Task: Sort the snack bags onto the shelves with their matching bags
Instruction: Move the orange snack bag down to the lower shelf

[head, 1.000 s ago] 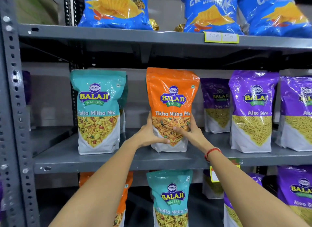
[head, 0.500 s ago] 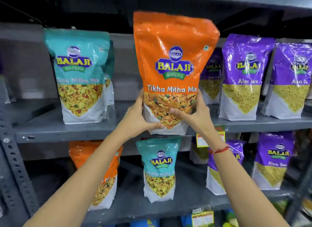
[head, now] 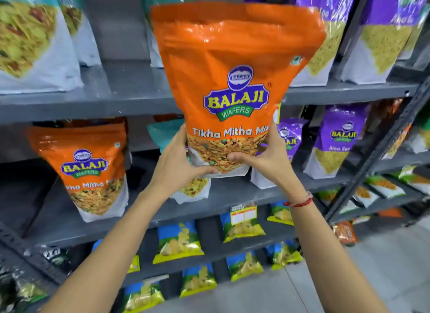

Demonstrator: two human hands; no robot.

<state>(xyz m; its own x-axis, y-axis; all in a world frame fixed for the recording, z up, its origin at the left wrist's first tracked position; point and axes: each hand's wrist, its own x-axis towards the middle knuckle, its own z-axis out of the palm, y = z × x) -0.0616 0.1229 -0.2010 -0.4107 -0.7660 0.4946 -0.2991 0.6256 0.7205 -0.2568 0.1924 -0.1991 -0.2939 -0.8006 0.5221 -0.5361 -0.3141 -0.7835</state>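
Note:
I hold an orange Tikha Mitha Mix bag (head: pixel 235 63) upright in the air in front of the grey rack. My left hand (head: pixel 179 163) grips its lower left corner and my right hand (head: pixel 267 159) grips its lower right corner. A matching orange bag (head: pixel 86 166) stands on the lower shelf (head: pixel 144 210) at the left. A teal bag (head: pixel 167 135) stands on that shelf, mostly hidden behind my hands. Purple Aloo Sev bags (head: pixel 337 140) stand on the same shelf to the right.
The upper shelf (head: pixel 130 96) carries teal bags (head: pixel 30 42) at the left and purple bags (head: pixel 381 33) at the right. Small blue and yellow packets (head: pixel 176 242) lie on the shelves below. A slanted dark rack post (head: pixel 377 149) crosses at the right.
The orange bag has come off the upper shelf and moved down and toward me, both hands still on it. My view has tilted down, showing lower shelves.

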